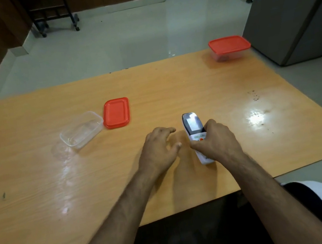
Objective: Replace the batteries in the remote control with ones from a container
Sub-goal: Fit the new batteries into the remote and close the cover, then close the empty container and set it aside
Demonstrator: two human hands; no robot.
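Observation:
A white remote control (195, 129) with a grey screen and an orange button lies face up on the wooden table (38, 185), near the middle. My right hand (215, 142) is closed around its lower half. Just left of the remote, my left hand (160, 149) hovers with fingers apart and holds nothing. An open clear plastic container (81, 129) sits at the left, with its red lid (116, 113) lying flat beside it. I cannot see any batteries in it. A second clear container with a red lid on (229, 47) stands at the far right corner.
The table's near edge runs just in front of my lap. A grey cabinet (295, 3) stands beyond the right corner. A black wheeled stand (53, 16) is on the tiled floor at the back.

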